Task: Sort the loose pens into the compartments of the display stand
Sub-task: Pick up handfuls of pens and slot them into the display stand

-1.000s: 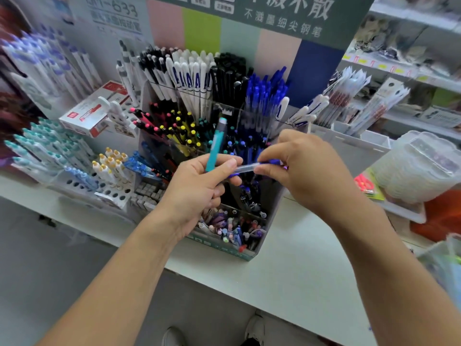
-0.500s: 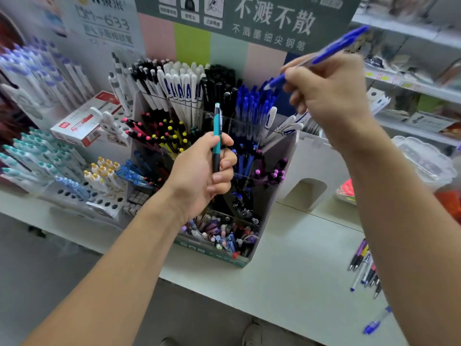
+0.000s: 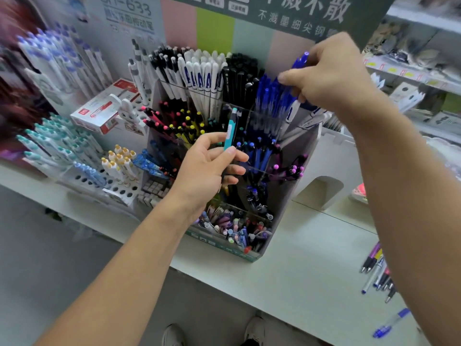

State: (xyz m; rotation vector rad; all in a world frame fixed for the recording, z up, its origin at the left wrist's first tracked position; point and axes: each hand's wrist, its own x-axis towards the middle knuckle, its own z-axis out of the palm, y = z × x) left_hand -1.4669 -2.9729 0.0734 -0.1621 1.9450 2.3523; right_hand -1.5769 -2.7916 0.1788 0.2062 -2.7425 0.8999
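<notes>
**Two pens in hand at the stand**

The stand (image 3: pixel 294 156) sits on the white bench (image 3: pixel 294 278), toward its back edge, its clear compartments packed with upright pens sorted by colour.

The right hand (image 3: pixel 331 76) is raised over the stand's back right corner. Its fingers are curled around a blue pen (image 3: pixel 300 60), whose top pokes out above them; the pen's lower part is hidden among the blue pens (image 3: pixel 272 98) already standing in that back right compartment, so whether it rests inside cannot be told.

The left hand (image 3: pixel 209 166) is in front of the stand's middle rows. It pinches a teal pen (image 3: pixel 230 129) between thumb and fingers, holding it upright, cap end up, over the dark pens in the centre compartments.

Loose pens (image 3: pixel 378 273) lie in a small heap near the bench's right edge, purple, black and clear barrels side by side. One blue-capped pen (image 3: pixel 390 323) lies apart from them, close to the front right corner.

A red and white box (image 3: pixel 104 108) lies left of the stand, beside a white rack (image 3: pixel 109 183) of teal and yellow-topped pens.
</notes>
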